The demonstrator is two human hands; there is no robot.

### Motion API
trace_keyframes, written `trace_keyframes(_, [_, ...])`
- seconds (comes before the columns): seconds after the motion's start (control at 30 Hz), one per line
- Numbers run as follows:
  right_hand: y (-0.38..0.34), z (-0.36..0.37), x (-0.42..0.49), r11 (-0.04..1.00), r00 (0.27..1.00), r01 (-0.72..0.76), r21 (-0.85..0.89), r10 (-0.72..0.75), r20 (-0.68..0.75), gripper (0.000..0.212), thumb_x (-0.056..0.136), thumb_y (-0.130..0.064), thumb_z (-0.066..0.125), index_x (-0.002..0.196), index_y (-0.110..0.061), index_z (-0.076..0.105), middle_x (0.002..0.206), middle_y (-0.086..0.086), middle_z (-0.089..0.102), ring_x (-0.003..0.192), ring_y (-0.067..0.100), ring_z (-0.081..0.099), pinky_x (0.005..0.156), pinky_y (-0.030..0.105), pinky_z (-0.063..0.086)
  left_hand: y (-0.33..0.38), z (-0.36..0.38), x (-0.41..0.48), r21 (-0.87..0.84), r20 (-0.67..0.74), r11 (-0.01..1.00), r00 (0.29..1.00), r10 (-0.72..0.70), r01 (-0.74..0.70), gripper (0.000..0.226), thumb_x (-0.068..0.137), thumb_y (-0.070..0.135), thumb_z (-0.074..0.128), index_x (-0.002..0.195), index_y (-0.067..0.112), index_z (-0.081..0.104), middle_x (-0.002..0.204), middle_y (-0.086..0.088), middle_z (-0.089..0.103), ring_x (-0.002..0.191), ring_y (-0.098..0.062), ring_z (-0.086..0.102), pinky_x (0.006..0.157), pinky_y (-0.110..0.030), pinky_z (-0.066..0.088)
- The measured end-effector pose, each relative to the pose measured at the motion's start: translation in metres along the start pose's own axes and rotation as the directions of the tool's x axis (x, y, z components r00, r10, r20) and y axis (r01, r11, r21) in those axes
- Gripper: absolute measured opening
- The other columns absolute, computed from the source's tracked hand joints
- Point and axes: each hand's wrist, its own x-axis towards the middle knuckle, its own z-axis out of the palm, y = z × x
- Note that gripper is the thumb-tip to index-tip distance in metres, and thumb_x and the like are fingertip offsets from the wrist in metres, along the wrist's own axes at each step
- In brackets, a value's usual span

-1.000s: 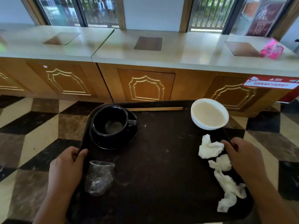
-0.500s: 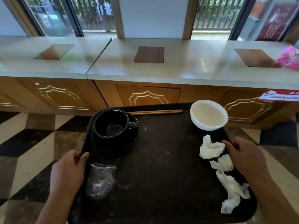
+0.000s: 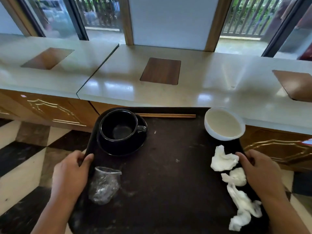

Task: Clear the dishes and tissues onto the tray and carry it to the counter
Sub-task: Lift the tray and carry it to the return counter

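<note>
While the tray (image 3: 168, 174) fills the lower middle of the frame, loaded and lifted clear of the chequered floor (image 3: 25, 157), the clearing looks done and the carry is the step in hand; its far edge sits right at the front lip of the pale table (image 3: 211, 88) that runs across the centre of the frame, and may just overlap it, though the wide lens makes that hard to judge. On the tray, the black cup (image 3: 118, 126) stands on its saucer (image 3: 121, 146) at upper left; the chopsticks (image 3: 166, 115) lie along the far rim; the white bowl (image 3: 223, 124) sits at upper right; the crumpled tissues (image 3: 234, 181) trail down the right side; a clear plastic cup (image 3: 103, 184) lies on its side at lower left.

The left hand (image 3: 70, 174) is curled over the left rim, thumb on top and fingers wrapped below; the right hand (image 3: 260, 173) is closed over the right rim likewise, thumb just beside the uppermost tissue; both grip the tray and nothing else.

Next, I judge, the tray needs lifting above the table's edge, kept level so the bowl and the cup do not slide, then pushing forward and setting down flat before the hands let go.
</note>
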Motion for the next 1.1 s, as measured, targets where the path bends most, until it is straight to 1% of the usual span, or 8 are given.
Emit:
trace_keyframes(0.13, [-0.013,0.012,0.073,1.000,1.000,0.005,0.000,-0.005,0.025,0.035,0.093,-0.027,0.065,0.063,-0.013,0.055,0.054,0.003,0.054,0.051,0.011,0.048,0.051,0.022,0.027,0.040,0.026,0.049,0.021,-0.006,1.000,1.000,0.003,-0.003,0.019,0.093,0.034,0.061,0.078,0.022,0.060,0.068,0.002,0.062,0.065,-0.016,0.059,0.058,-0.038,0.049])
trace_keyframes(0.27, [-0.023,0.025,0.130,1.000,0.999,0.011,0.016,-0.012,0.050,0.036,0.093,-0.025,0.066,0.061,-0.014,0.052,0.053,0.004,0.054,0.050,0.014,0.049,0.049,0.024,0.028,0.069,0.042,0.096,0.022,0.003,1.000,1.000,0.002,-0.002,0.019,0.093,0.031,0.062,0.076,0.022,0.059,0.067,0.001,0.061,0.064,-0.015,0.056,0.053,-0.033,0.039])
trace_keyframes(0.47, [-0.035,0.057,0.203,0.999,0.999,-0.017,0.046,0.015,0.048,0.040,0.092,-0.027,0.068,0.057,-0.017,0.049,0.051,0.000,0.051,0.051,0.013,0.048,0.050,0.025,0.031,0.101,0.065,0.167,0.012,0.005,1.000,1.000,-0.004,0.004,0.018,0.093,0.029,0.063,0.077,0.020,0.062,0.065,0.000,0.062,0.064,-0.018,0.058,0.058,-0.037,0.044])
trace_keyframes(0.6, [-0.049,0.088,0.247,0.997,0.998,-0.045,0.055,0.043,0.040,0.044,0.092,-0.029,0.068,0.055,-0.018,0.046,0.048,0.001,0.051,0.048,0.018,0.048,0.049,0.028,0.034,0.114,0.083,0.227,0.039,0.014,0.999,1.000,0.006,-0.006,0.019,0.092,0.031,0.063,0.080,0.017,0.065,0.066,0.001,0.062,0.064,-0.016,0.056,0.054,-0.033,0.037])
trace_keyframes(0.7, [-0.062,0.118,0.283,0.995,0.997,-0.080,0.055,0.078,0.024,0.044,0.092,-0.031,0.067,0.056,-0.016,0.047,0.048,0.002,0.052,0.049,0.021,0.049,0.052,0.032,0.037,0.119,0.101,0.284,0.058,0.025,0.998,0.999,0.024,-0.025,0.019,0.093,0.033,0.062,0.084,0.016,0.066,0.068,0.002,0.063,0.067,-0.020,0.057,0.059,-0.036,0.040])
trace_keyframes(0.83, [-0.086,0.162,0.338,0.992,0.994,-0.109,0.064,0.111,-0.016,0.044,0.091,-0.029,0.068,0.056,-0.013,0.046,0.047,0.002,0.049,0.047,0.021,0.048,0.051,0.030,0.037,0.130,0.130,0.364,0.027,0.036,0.999,0.999,0.040,-0.041,0.021,0.092,0.030,0.064,0.079,0.013,0.065,0.067,-0.001,0.064,0.067,-0.024,0.059,0.062,-0.039,0.043])
trace_keyframes(0.93, [-0.101,0.190,0.378,0.988,0.990,-0.138,0.062,0.139,-0.011,0.043,0.091,-0.028,0.069,0.057,-0.011,0.047,0.047,0.003,0.049,0.047,0.024,0.049,0.050,0.033,0.038,0.139,0.149,0.415,0.001,0.034,0.999,0.998,0.050,-0.050,0.022,0.091,0.025,0.066,0.074,0.011,0.063,0.063,-0.002,0.062,0.062,-0.022,0.057,0.059,-0.038,0.041])
trace_keyframes(1.1, [-0.119,0.233,0.431,0.978,0.981,-0.194,0.072,0.195,-0.014,0.045,0.091,-0.026,0.069,0.056,-0.019,0.041,0.046,-0.001,0.045,0.045,0.022,0.045,0.049,0.032,0.037,0.148,0.189,0.488,-0.004,0.049,0.999,0.997,0.054,-0.054,0.020,0.091,0.022,0.067,0.074,0.011,0.063,0.061,0.000,0.062,0.059,-0.024,0.057,0.058,-0.038,0.042])
